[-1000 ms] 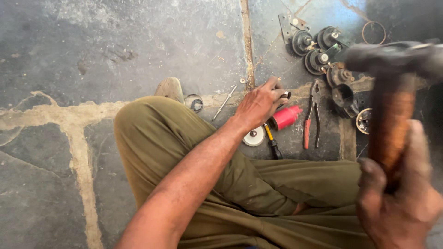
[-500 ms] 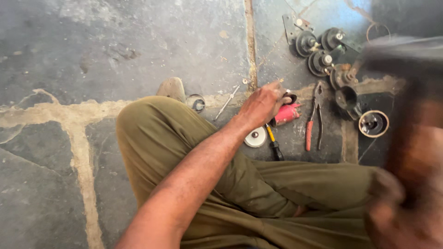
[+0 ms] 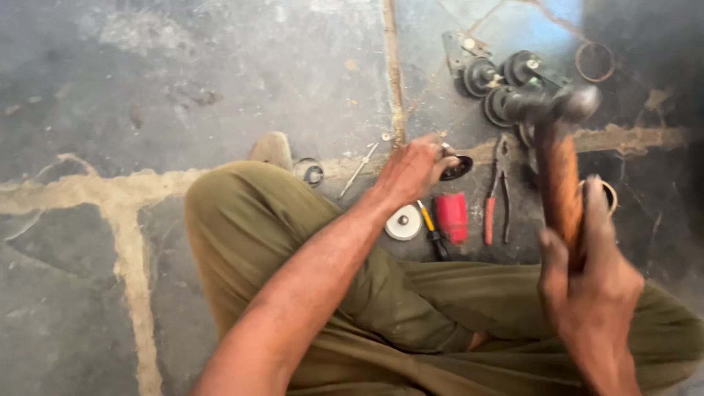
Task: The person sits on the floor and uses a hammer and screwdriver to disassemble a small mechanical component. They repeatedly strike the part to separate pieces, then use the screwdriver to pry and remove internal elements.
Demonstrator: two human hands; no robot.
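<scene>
My left hand [image 3: 413, 170] reaches over my bent knee and grips a small dark round part [image 3: 458, 168] on the stone floor. My right hand [image 3: 590, 273] is closed around the wooden handle of a hammer [image 3: 559, 165], whose dark metal head is raised and blurred over the parts at the upper right. Just below my left hand lie a white disc [image 3: 404, 222], a yellow-handled screwdriver [image 3: 433, 232] and a red cylinder [image 3: 452, 217].
Red-handled pliers [image 3: 496, 199] lie right of the red cylinder. Several dark round pulleys [image 3: 490, 82] and a metal ring [image 3: 595, 61] sit at the upper right. A small bearing [image 3: 313, 173] and a thin metal rod [image 3: 359, 169] lie by my shoe [image 3: 271, 149]. My olive trouser legs fill the foreground.
The hammer has swung from high at the right edge down and leftward toward the parts. My left hand stays on the dark round part.
</scene>
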